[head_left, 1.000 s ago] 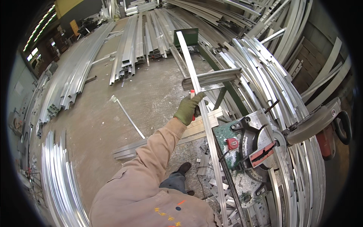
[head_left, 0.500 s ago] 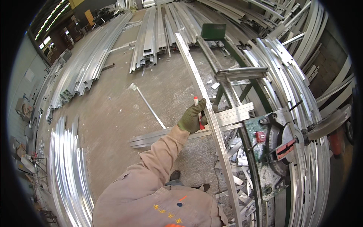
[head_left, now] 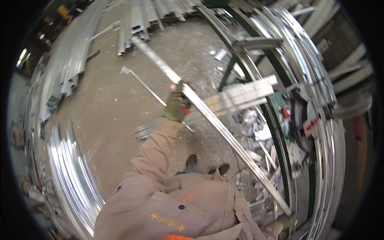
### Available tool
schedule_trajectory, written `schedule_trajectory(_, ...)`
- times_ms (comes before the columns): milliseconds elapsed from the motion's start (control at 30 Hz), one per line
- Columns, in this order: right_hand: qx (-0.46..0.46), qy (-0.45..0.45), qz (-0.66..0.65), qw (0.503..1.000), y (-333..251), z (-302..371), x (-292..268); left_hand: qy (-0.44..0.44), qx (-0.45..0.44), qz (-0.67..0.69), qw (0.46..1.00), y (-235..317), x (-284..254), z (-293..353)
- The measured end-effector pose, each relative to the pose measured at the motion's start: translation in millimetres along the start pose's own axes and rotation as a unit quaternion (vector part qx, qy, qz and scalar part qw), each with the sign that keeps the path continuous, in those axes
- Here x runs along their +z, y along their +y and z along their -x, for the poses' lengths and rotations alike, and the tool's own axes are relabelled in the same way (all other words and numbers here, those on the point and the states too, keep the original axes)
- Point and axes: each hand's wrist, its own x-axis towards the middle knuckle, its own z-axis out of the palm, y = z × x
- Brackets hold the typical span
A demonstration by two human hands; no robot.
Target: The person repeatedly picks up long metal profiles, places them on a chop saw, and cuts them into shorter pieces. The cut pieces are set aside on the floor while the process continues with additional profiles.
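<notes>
A long silver metal bar (head_left: 214,120) crosses in front of me, slanting from far left to near right. My left hand (head_left: 175,106), in an olive work glove, is closed around it above the middle. A red marker (head_left: 187,111) with a pale band is pinched in the same hand, along the bar's side. My right hand (head_left: 286,221), also gloved, is at the bar's near end by the lower right rim; its fingers are blurred and partly hidden. Beneath the bar, several flat metal profiles (head_left: 240,96) lie across, reaching the green frame.
To the right stands a green metal stand (head_left: 276,140) with a cutting machine (head_left: 306,116). Metal offcuts (head_left: 256,128) litter the floor beside it. Stacks of long profiles lie at left (head_left: 74,176), far left (head_left: 72,60) and right (head_left: 328,160). A thin rod (head_left: 146,86) rests on the floor.
My left hand has swung left and nearer the far stacks with the bar, which now slants more. My right hand has come into view at its near end. The view has shifted.
</notes>
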Motion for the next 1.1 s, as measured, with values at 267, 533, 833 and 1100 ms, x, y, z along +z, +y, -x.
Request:
schedule_trajectory(267,-0.36,0.035,-0.021,0.932,-198.7,-20.3,-73.9,0.302,-0.065,-0.018,0.951,-11.3,-155.9,36.4)
schedule_trajectory(533,-0.588,-0.18,-0.102,0.782,-443.0,95.7,-23.6,0.368,-0.235,0.023,0.899,-175.7,-190.4,97.4)
schedule_trajectory(833,-0.484,-0.149,-0.249,0.826,-498.2,-8.4,51.2,0.47,-0.224,0.099,0.848,-244.4,-193.5,86.7)
schedule_trajectory(1100,0.026,-0.51,-0.483,0.711,-496.2,-18.2,209.2,0.484,-0.225,-0.008,0.845,-305.8,-185.6,9.2)
